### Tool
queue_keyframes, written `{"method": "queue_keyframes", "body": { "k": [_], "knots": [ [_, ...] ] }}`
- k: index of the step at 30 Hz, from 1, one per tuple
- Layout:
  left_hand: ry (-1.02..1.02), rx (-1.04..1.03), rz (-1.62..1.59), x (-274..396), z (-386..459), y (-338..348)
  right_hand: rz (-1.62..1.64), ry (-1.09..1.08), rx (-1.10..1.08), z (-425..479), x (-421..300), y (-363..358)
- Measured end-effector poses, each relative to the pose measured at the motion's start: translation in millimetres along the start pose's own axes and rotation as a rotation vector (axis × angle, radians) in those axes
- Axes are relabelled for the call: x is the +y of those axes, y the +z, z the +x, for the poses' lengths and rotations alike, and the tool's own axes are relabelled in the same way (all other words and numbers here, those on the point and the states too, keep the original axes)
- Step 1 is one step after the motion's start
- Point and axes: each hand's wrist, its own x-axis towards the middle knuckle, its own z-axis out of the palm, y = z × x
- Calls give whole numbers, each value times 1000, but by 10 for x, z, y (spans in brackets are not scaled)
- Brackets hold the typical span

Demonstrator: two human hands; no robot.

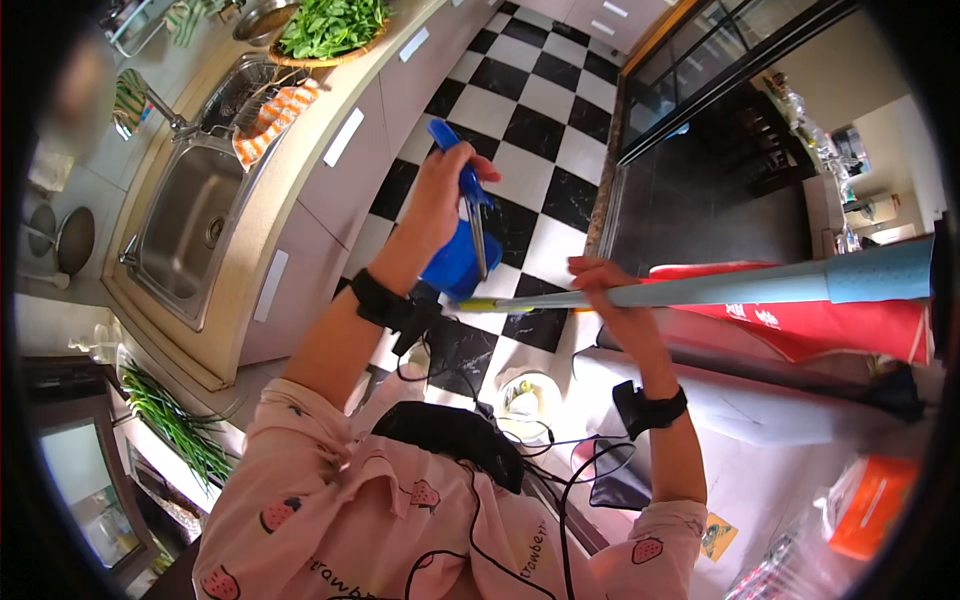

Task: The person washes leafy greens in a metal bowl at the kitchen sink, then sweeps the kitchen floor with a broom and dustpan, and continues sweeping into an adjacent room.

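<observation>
My left hand grips the blue plastic handle of a long-handled dustpan. Its metal rod slants down to a blue pan over the tiled floor. My right hand is at a pale blue pole, with the thumb and some fingers on its near and far sides. The pole runs from the right edge towards the pan, where a yellow-green fitting shows at its far end. Whatever is attached beyond that fitting is hidden by my left forearm and wrist strap.
On the left, a counter holds a steel sink, an orange-striped cloth and a basket of leafy greens. A bin stands near my body. At right are a sliding door frame and a red cloth.
</observation>
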Motion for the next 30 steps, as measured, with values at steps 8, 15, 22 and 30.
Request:
{"method": "queue_keyframes", "body": {
  "k": [8,15,22,30],
  "knots": [
    [-64,92,129,-62,507,-519,-562,-97,218,653,774,-875],
    [-54,246,305,-138,657,-756,-240,419,0,1530,1099,-1646],
    [35,432,373,-179,690,-790,-130,559,-241,2166,1305,-2357],
    [99,388,452,-388,1004,-683,297,524,-526,2661,1480,-2504]
  ]
}}
